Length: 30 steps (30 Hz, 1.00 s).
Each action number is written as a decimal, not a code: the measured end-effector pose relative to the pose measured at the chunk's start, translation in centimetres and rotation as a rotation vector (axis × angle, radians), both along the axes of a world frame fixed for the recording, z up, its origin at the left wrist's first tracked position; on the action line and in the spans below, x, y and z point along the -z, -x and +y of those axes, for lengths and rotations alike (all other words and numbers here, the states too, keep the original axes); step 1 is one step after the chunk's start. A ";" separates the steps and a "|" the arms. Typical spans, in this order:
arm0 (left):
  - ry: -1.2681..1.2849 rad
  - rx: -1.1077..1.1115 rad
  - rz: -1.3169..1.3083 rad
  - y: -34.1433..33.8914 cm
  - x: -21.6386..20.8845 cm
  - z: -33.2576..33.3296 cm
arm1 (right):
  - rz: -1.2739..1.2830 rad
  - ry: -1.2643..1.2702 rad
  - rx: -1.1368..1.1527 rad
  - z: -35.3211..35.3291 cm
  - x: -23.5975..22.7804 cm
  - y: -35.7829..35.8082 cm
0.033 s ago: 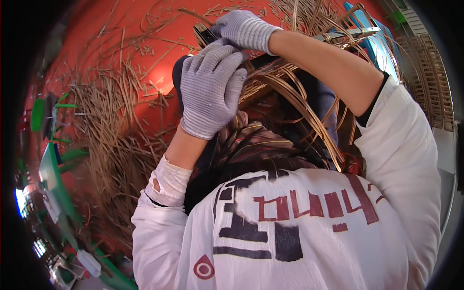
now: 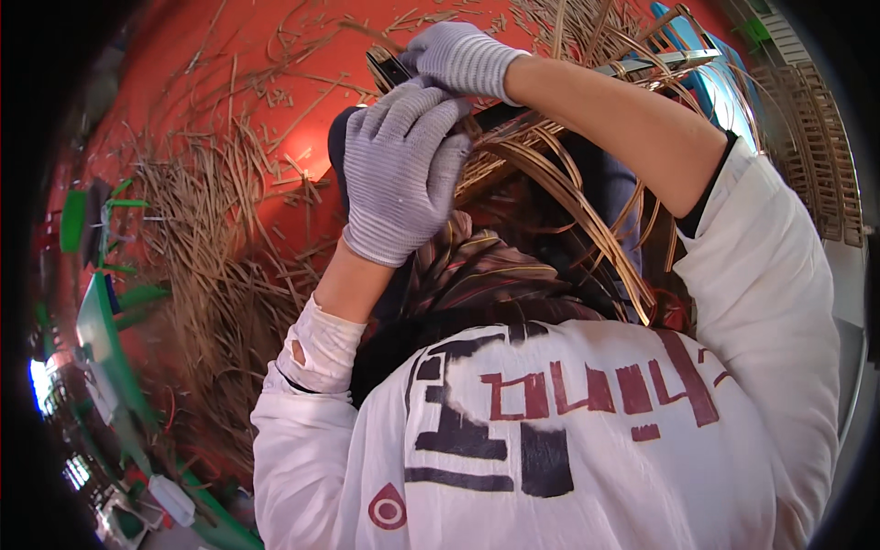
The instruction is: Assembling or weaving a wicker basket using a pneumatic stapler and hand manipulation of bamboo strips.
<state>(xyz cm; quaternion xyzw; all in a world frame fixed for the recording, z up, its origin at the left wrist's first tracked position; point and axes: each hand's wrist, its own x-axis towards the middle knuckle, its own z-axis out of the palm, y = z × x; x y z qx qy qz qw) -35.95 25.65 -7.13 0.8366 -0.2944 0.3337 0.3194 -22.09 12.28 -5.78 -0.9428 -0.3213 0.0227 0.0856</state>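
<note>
Left hand (image 2: 399, 174), right hand (image 2: 463, 60) curled at dark frame (image 2: 391, 67); what grip pinches, I can't tell. Loose strips (image 2: 596, 234) might snag right forearm (image 2: 628, 115).

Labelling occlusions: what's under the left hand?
Just beyond the left hand, a dark bar shows; brown strands show to its right. Whatever lies directly beneath the glove is covered, so I can't tell what it grips, if anything.

There are 2 striped gloves (image 2: 394, 170), 2 forearms (image 2: 632, 124) and 1 white shirt (image 2: 660, 477).
</note>
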 end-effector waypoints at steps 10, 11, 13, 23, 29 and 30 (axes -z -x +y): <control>-0.158 -0.068 0.012 0.5 -1.5 -1.0 | 0.117 0.417 -0.110 2.2 0.5 -0.3; -0.168 -0.063 0.011 0.6 -1.5 -1.1 | 0.204 0.439 -0.029 2.4 0.4 -0.2; -0.206 -0.090 -0.039 0.6 -1.5 -1.3 | 0.219 0.354 0.001 2.0 0.2 0.1; -0.275 -0.114 -0.112 0.2 -0.9 -1.7 | -0.537 -0.821 -0.157 -6.0 -5.6 9.6; -0.295 -0.061 -0.014 0.9 -2.3 -2.5 | -0.156 -0.645 0.123 -9.4 -0.5 16.5; -0.303 -0.061 0.025 1.2 -2.7 -2.6 | -0.156 -0.657 0.134 -9.3 0.0 16.8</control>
